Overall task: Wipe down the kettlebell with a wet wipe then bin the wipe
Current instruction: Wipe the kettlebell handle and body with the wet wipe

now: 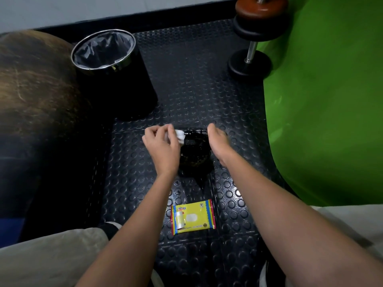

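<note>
Kettlebell: a black kettlebell (194, 154) is seen on the floor in the middle, between the two hands. Its handle is at the far side and looks shiny.
Wipe: a white wet wipe (179, 136) is bunched up and pressed on the left end of the handle.
Left hand: the left hand (160, 145) is curled, and the wipe is pinched in its fingers.
Right hand: the right hand (217, 139) is laid on the right side of the kettlebell. Its fingers are hidden behind it, so it cannot be told if the kettlebell is gripped or only touched.
Bin: a black bin (116, 83) with a silver rim is placed far and to the left of the kettlebell. A grey bag is fitted inside it.
Wipe pack: a yellow pack of wipes (193, 216) is laid flat on the floor, near the person, between the two arms.
Floor: a black rubber mat (186, 79) with round bumps is spread under everything.
Dumbbell: a dumbbell (253, 40) with black and brown plates is stood on end at the far right.
Green ball: a big green ball (327, 100) is seen on the right.
Brown ball: a big brown ball (35, 90) is seen on the left, beside the bin.
</note>
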